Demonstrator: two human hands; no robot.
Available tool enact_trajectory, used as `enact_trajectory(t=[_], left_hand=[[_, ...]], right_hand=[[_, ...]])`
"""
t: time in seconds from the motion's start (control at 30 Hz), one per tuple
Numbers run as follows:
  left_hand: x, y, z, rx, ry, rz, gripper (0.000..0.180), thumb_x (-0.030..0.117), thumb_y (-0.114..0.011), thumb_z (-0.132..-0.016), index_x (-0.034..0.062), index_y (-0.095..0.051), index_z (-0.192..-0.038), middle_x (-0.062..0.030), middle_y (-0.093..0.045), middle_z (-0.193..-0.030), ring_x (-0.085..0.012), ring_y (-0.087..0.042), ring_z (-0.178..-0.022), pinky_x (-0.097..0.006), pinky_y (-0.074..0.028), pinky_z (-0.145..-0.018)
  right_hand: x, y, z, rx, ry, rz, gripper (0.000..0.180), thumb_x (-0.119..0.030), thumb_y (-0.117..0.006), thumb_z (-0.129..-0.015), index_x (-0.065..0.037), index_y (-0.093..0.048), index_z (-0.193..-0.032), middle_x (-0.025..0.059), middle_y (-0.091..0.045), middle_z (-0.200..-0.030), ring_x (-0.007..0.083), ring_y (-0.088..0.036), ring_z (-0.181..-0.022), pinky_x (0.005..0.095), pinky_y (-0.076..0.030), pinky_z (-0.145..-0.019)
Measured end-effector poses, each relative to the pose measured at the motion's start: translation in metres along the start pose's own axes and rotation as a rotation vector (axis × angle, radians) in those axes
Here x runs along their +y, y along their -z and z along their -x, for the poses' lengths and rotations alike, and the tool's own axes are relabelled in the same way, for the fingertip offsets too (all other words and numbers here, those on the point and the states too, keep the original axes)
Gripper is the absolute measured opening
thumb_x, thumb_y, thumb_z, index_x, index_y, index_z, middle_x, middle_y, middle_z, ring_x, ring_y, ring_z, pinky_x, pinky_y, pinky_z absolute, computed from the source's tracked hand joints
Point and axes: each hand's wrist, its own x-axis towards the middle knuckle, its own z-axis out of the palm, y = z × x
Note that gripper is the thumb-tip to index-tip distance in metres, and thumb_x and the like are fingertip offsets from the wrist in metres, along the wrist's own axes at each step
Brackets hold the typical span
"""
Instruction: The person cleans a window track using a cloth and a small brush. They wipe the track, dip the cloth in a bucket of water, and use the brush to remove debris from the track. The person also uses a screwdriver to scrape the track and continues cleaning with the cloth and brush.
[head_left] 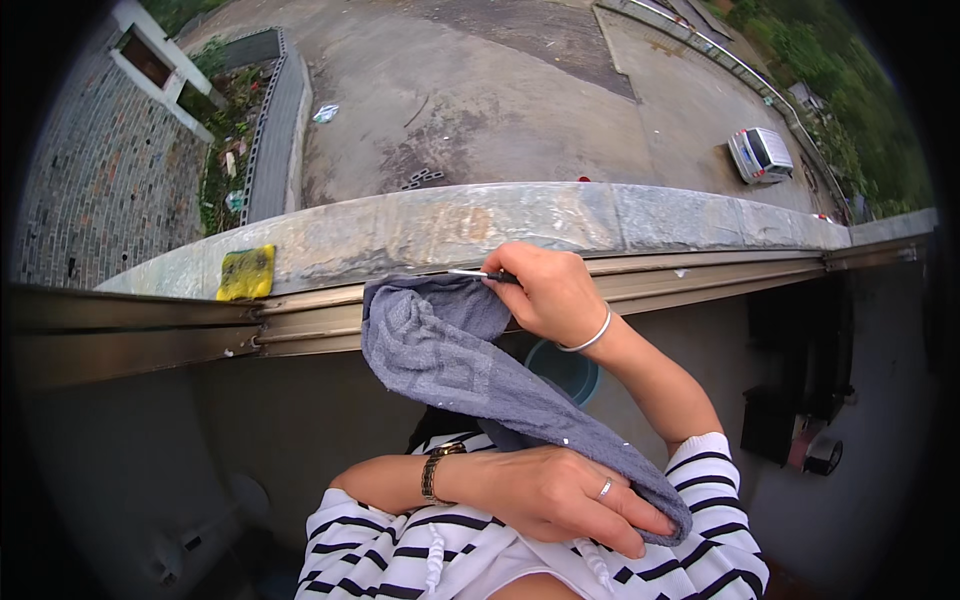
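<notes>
My right hand (552, 290), with a silver bangle at the wrist, pinches a thin screwdriver-like tool (466, 272) with a black handle and a metal shaft. Its shaft points left along the window track (640, 288), at the upper edge of a grey-blue cloth (430, 350). The cloth drapes from the track down toward my chest. Near its lower right end, my left hand (565, 495) is closed on the cloth, with a watch on the wrist and a ring on one finger. Whether the tool's tip touches the groove is hard to make out.
A yellow, dirt-stained sponge (247, 272) sits on the stone ledge (500, 222) at the left. Below the frame, a blue-green bucket (568, 372) is partly hidden by the cloth. Dark furniture (790, 370) stands at the right. Outside lies a paved yard with a parked silver vehicle (762, 155).
</notes>
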Motion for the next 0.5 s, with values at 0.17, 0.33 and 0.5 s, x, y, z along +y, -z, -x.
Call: enact_trajectory(t=[0.17,0.33,0.5], left_hand=[[-0.034,-0.015,-0.030,-0.032,0.057,-0.004,0.018,0.003,-0.068,-0.081,0.0053,-0.075,-0.098,-0.0120,-0.070,-0.112,-0.0141,-0.049,-0.052,-0.025,-0.045,-0.049],[-0.075,-0.032,-0.057,-0.111,0.119,0.148,0.022,-0.003,-0.067,-0.078,0.0040,-0.076,-0.096,-0.0143,-0.070,-0.113,-0.0155,-0.052,-0.055,-0.026,-0.047,-0.052],[-0.137,-0.049,-0.079,-0.042,0.216,0.288,0.025,-0.009,-0.062,-0.079,0.0024,-0.074,-0.098,-0.0159,-0.068,-0.118,-0.0212,-0.062,-0.069,-0.029,-0.052,-0.064]], right_hand=[[0.014,0.086,0.067,0.279,-0.314,-0.020,0.013,-0.013,-0.064,-0.090,-0.004,-0.057,-0.097,0.0120,-0.064,-0.071,0.0314,-0.063,-0.061,0.0354,-0.048,-0.054],[0.048,0.187,0.157,0.528,-0.748,-0.082,0.014,-0.015,-0.056,-0.098,-0.002,-0.055,-0.096,0.0046,-0.061,-0.058,0.0122,-0.061,-0.050,0.0270,-0.047,-0.047],[0.116,0.278,0.235,0.858,-0.855,0.106,0.016,-0.018,-0.055,-0.099,-0.002,-0.055,-0.095,0.0061,-0.065,-0.066,0.0109,-0.064,-0.054,0.0227,-0.047,-0.046]])
